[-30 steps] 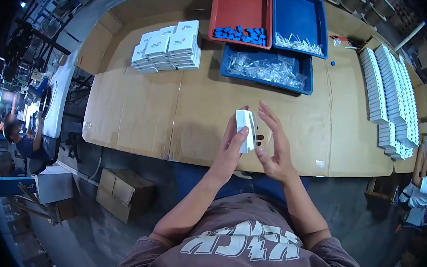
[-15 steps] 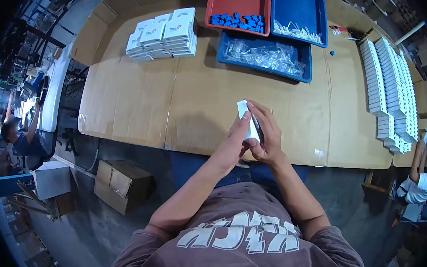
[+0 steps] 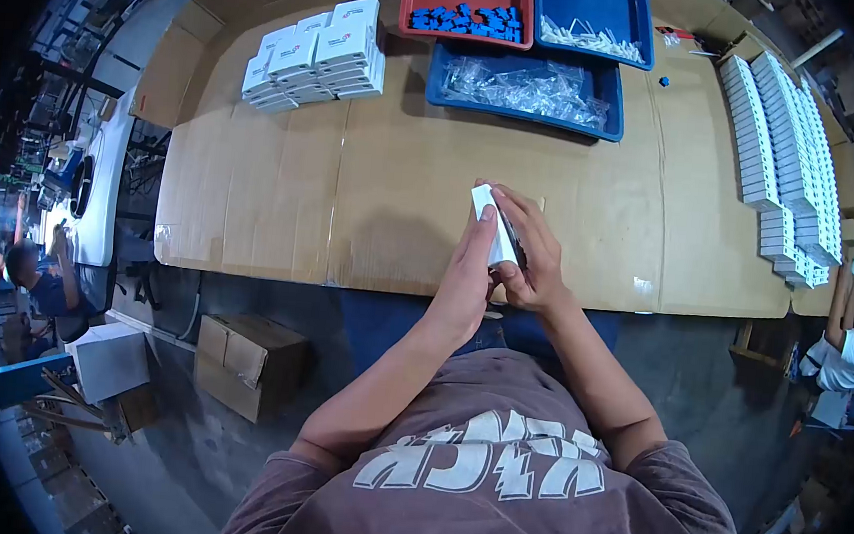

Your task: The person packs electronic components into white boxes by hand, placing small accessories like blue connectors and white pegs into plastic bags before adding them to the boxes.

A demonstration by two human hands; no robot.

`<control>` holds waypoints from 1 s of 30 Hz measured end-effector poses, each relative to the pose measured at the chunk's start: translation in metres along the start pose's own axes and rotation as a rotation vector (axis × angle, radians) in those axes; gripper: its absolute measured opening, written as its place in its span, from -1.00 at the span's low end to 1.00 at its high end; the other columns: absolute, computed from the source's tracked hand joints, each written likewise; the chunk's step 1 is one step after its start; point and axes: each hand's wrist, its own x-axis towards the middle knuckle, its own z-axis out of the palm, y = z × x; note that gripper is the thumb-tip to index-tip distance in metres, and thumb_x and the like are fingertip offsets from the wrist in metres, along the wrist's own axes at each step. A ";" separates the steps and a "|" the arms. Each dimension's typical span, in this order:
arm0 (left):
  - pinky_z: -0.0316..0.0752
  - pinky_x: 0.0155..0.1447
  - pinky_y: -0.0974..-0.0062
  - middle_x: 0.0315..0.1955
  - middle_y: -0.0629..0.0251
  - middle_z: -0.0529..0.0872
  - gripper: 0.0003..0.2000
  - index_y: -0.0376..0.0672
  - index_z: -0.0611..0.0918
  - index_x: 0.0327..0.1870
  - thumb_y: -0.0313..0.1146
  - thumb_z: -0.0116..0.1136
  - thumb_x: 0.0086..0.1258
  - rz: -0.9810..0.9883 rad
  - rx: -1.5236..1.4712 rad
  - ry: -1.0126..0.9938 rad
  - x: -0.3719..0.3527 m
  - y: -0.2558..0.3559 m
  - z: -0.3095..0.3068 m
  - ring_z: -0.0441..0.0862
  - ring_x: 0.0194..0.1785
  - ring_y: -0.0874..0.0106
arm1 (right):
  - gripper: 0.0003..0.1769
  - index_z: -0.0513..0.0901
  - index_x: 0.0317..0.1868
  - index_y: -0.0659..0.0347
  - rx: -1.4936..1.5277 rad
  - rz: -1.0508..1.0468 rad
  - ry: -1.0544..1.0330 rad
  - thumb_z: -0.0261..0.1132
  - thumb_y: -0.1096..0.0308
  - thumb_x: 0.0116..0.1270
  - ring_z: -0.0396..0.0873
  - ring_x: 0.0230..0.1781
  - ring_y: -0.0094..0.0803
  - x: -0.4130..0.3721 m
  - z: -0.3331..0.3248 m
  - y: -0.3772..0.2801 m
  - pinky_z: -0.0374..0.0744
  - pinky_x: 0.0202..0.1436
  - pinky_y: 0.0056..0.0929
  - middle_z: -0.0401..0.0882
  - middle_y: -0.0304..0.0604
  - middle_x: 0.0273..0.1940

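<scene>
Over the front part of the cardboard-covered table (image 3: 399, 245), a small white box (image 3: 495, 234) is held tilted on edge between my two hands. My left hand (image 3: 467, 265) presses against its left side, with the thumb lying along the white face. On the other side, my right hand (image 3: 536, 254) wraps its fingers over the top edge and keeps its thumb near the lower end. The side of the box toward my right palm is dark and mostly hidden by the fingers.
Stacked white boxes (image 3: 313, 55) stand at the back left, and long rows of them (image 3: 781, 164) at the right. A red tray (image 3: 463, 35) holds blue parts; one blue tray (image 3: 649, 59) holds white pieces, another (image 3: 524, 119) clear plastic bags. Other people (image 3: 846, 355) are at both sides.
The white box stays in both hands, with hardly any change in grip. The view has shifted slightly, so the trays and stacks appear higher. The person at the left has moved an arm.
</scene>
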 end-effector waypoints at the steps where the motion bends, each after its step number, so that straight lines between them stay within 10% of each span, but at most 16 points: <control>1: 0.56 0.04 0.52 -0.04 0.43 0.62 -0.45 -0.05 0.43 0.43 0.17 -0.07 0.68 0.001 0.007 0.011 -0.001 0.000 0.002 0.61 -0.04 0.61 | -0.15 0.42 0.43 0.50 -0.004 -0.006 -0.001 0.12 -0.18 0.53 0.51 0.32 0.18 -0.001 0.000 0.000 0.47 0.38 -0.07 0.47 0.31 0.36; 30: 0.53 0.08 0.59 0.06 0.44 0.56 -0.50 -0.10 0.38 0.49 0.03 -0.10 0.73 0.152 0.016 -0.012 0.008 -0.012 -0.009 0.54 0.04 0.66 | -0.37 0.42 0.43 0.52 -0.084 -0.023 0.019 -0.07 0.09 0.70 0.54 0.35 0.25 -0.014 0.017 0.007 0.55 0.37 -0.07 0.50 0.31 0.37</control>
